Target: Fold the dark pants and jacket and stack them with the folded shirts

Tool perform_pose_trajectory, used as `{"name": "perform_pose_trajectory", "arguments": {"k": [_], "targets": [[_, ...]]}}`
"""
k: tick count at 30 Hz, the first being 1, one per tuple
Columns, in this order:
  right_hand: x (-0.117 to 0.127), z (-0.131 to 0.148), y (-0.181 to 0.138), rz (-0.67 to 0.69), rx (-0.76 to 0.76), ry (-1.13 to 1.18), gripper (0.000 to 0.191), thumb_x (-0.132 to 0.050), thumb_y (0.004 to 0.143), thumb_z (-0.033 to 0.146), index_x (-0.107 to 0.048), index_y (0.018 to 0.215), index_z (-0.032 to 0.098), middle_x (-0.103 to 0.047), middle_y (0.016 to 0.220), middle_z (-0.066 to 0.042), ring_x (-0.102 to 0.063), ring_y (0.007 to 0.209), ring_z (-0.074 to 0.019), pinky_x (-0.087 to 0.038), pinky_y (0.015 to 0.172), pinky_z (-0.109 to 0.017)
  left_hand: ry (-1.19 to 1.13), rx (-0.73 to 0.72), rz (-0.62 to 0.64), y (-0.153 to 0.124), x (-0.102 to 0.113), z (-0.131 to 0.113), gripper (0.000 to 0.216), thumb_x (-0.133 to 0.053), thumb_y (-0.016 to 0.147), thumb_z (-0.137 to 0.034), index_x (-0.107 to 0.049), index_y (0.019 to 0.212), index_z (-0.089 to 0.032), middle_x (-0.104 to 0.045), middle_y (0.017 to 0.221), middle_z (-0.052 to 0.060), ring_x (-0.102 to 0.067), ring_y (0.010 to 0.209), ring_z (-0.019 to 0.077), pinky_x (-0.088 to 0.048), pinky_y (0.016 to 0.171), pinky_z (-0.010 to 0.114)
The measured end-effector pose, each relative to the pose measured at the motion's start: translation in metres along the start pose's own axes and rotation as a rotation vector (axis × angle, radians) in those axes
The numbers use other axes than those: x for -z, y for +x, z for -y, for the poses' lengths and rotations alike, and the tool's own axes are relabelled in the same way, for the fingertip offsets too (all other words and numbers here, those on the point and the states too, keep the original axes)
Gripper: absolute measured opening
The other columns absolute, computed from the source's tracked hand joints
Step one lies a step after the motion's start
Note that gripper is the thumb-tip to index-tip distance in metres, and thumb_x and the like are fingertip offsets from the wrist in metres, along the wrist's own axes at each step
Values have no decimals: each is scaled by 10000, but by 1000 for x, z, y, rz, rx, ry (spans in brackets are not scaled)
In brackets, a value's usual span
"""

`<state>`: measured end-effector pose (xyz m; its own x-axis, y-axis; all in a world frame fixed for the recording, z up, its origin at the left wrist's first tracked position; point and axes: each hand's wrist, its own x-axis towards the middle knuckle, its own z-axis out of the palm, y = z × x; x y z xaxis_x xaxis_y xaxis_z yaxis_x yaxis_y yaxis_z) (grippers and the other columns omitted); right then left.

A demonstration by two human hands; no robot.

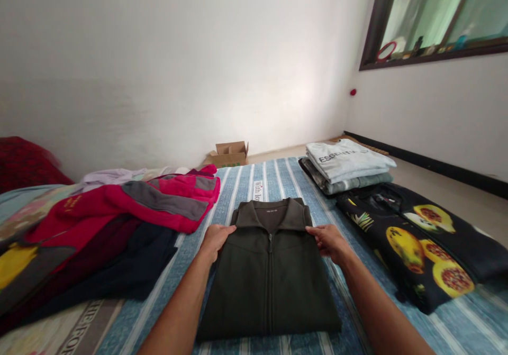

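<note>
A dark olive zip jacket lies folded flat on the blue striped bed cover, collar away from me. My left hand grips the jacket's left shoulder edge, fingers curled over the cloth. At the right shoulder edge, my right hand pinches the fabric in the same way. Both forearms reach in from the bottom of the view.
A loose heap of red, grey and dark clothes lies to the left. On the right sit a folded black fruit-print garment and a stack of folded light tops. A small cardboard box stands by the wall.
</note>
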<state>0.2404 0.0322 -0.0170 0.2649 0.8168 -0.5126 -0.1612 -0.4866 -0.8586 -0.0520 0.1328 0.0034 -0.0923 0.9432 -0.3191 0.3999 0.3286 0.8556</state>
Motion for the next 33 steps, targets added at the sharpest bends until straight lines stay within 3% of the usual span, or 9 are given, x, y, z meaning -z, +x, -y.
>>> {"name": "perform_pose_trajectory", "arguments": {"k": [4,8,12,18,33], "targets": [[-1,0,-2,12,7,6,245,-543,837,313,-486,648,169,-400,431,71,-379,318,-62,-267,326,-169,11,1,69,-8,6,-1,364,-703,571,-497,-604,597,-148,-637,557,47,-621,536,217,-426,446,257],[-3,-2,-6,19,30,2,315,-514,858,371,-450,615,181,-367,408,78,-361,308,-62,-246,317,-170,-8,48,276,-23,20,-1,519,-693,548,-632,-620,729,-151,-634,577,26,-598,505,192,-411,422,247],[-3,-5,-10,37,52,-6,317,-541,838,410,-467,633,179,-351,397,84,-334,305,-55,-195,309,-166,-70,46,409,-30,31,7,541,-702,575,-615,-592,848,-161,-668,694,37,-625,574,193,-442,452,248],[-2,-8,-14,66,41,-9,224,-587,796,380,-511,740,177,-361,398,96,-318,304,-56,-165,310,-172,-70,47,396,-27,29,15,509,-729,571,-575,-557,809,-160,-643,666,17,-612,559,176,-431,452,237],[-5,-18,-4,-26,8,18,241,-639,726,318,-467,615,192,-429,385,61,-361,299,-77,-219,313,-201,-62,36,337,-30,24,17,506,-731,518,-580,-548,763,-177,-606,583,-21,-567,484,155,-343,413,216]]}}
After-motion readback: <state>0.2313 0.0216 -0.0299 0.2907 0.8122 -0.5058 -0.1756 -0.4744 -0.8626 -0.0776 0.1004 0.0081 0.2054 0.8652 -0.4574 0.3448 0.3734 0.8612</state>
